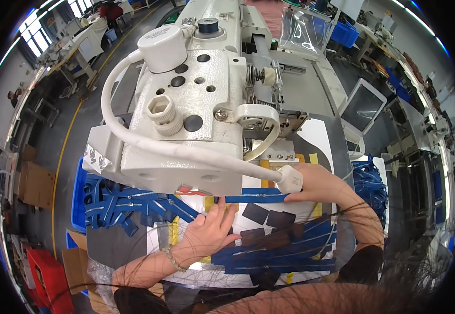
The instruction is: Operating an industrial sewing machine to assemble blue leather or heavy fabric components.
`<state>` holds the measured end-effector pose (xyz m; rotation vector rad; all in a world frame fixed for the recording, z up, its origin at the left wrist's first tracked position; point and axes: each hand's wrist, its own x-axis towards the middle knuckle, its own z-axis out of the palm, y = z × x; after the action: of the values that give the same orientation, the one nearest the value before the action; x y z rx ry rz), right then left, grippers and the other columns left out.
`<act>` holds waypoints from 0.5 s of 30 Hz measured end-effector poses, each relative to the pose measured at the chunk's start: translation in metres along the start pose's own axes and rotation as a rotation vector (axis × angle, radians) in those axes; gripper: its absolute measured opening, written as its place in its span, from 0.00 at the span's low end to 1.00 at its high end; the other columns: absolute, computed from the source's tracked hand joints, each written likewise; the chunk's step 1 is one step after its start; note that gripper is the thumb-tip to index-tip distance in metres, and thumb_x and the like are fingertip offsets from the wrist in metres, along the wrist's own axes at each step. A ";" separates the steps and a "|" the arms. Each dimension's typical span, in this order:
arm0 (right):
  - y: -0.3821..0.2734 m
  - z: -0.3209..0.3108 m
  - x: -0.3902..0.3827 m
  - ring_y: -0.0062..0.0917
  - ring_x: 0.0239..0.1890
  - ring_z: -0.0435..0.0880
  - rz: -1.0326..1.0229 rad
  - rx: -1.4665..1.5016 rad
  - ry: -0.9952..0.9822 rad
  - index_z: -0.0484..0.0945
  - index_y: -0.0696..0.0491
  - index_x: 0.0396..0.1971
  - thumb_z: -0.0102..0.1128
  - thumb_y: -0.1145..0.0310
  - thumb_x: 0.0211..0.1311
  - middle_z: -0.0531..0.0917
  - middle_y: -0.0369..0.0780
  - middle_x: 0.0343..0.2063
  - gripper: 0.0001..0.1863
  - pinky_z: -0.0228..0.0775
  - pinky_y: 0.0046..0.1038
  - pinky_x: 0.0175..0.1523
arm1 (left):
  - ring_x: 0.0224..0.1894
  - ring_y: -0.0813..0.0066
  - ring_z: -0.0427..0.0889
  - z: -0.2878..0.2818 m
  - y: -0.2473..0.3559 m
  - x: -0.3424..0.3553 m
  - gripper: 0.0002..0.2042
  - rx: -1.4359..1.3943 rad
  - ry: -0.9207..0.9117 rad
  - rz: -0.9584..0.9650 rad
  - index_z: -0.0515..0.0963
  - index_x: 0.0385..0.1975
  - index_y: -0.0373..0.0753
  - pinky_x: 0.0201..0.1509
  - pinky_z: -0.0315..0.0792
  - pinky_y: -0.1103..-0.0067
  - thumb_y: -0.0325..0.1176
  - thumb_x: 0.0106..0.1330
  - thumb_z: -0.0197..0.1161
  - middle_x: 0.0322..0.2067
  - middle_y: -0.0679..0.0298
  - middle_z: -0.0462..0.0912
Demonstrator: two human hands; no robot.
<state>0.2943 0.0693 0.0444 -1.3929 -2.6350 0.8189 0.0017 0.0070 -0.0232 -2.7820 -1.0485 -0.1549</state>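
A white sewing machine fills the middle, a white cable looped over it. Below its head lies a blue zipper strip. My right hand grips its right end, partly hidden by the cable's plug. My left hand has its fingers apart, fingertips at the strip's left end under the head. Several loose blue zippers are piled to the left. Dark squares and more blue strips lie on the white work surface below my hands, partly behind strands of hair.
Another blue heap is at the right, below a tilted screen. A red bin, cardboard boxes and a blue bin stand left. A person in pink is behind the machine; another works at far-left benches.
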 end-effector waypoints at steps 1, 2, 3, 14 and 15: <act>-0.005 -0.001 0.001 0.39 0.38 0.78 0.002 0.005 -0.002 0.77 0.55 0.37 0.61 0.58 0.50 0.79 0.45 0.32 0.18 0.69 0.35 0.45 | 0.50 0.68 0.70 0.001 0.000 -0.002 0.36 -0.003 -0.005 0.002 0.66 0.57 0.40 0.42 0.57 0.78 0.61 0.55 0.53 0.58 0.47 0.65; -0.012 -0.003 0.003 0.39 0.38 0.78 0.037 0.012 -0.018 0.76 0.55 0.36 0.62 0.58 0.49 0.79 0.45 0.31 0.17 0.69 0.35 0.44 | 0.50 0.68 0.70 0.001 -0.001 -0.003 0.36 0.006 -0.003 0.001 0.66 0.58 0.40 0.41 0.58 0.78 0.62 0.55 0.53 0.58 0.47 0.64; -0.015 -0.003 0.006 0.39 0.38 0.78 0.071 0.018 -0.035 0.76 0.55 0.34 0.63 0.59 0.48 0.79 0.44 0.30 0.17 0.70 0.36 0.44 | 0.50 0.68 0.70 0.001 -0.002 -0.004 0.37 0.015 0.000 0.001 0.66 0.58 0.40 0.41 0.58 0.78 0.62 0.55 0.54 0.58 0.46 0.64; 0.010 0.007 0.007 0.40 0.32 0.80 0.140 0.158 -0.116 0.78 0.55 0.30 0.67 0.55 0.44 0.81 0.46 0.27 0.19 0.70 0.32 0.39 | 0.46 0.77 0.69 -0.005 -0.002 -0.002 0.25 0.026 0.097 0.119 0.71 0.50 0.40 0.38 0.53 0.80 0.53 0.60 0.52 0.50 0.56 0.73; 0.011 0.009 0.008 0.40 0.32 0.80 0.130 0.161 -0.129 0.78 0.55 0.30 0.67 0.54 0.44 0.81 0.46 0.27 0.20 0.70 0.32 0.39 | 0.45 0.78 0.70 -0.004 -0.002 -0.003 0.23 0.037 0.119 0.159 0.72 0.49 0.40 0.38 0.53 0.79 0.51 0.61 0.52 0.49 0.58 0.74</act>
<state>0.2955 0.0769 0.0299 -1.5291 -2.5211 1.1456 -0.0021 0.0056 -0.0191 -2.7687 -0.7913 -0.2741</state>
